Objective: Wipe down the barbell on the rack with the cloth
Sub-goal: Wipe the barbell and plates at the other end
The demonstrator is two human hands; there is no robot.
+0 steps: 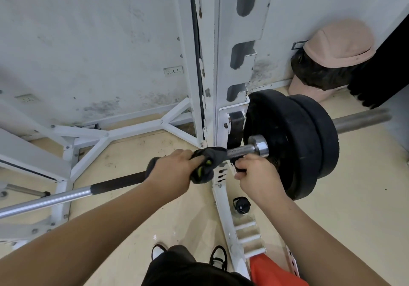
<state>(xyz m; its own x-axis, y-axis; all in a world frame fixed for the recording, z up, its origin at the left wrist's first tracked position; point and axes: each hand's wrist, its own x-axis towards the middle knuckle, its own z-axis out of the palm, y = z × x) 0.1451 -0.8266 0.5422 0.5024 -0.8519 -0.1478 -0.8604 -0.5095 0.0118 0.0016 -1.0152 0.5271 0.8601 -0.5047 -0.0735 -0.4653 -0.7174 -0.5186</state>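
The barbell (55, 200) runs from lower left to right across a white rack upright (230, 81), with a black sleeve on the shaft and two black plates (294, 144) on its right end. My left hand (170, 172) grips a dark cloth (205, 166) with green marks, wrapped round the bar just left of the knurled section (240, 151). My right hand (256, 175) sits right beside it, under the bar near the chrome collar (259, 146), its fingers curled round a small black piece there.
White rack legs (88, 144) spread over the beige floor at left. A pink lidded bin (332, 64) with a black bag stands at the back right. A black bottle (241, 204) lies by the rack base. My shoes (218, 257) and an orange item (270, 270) are below.
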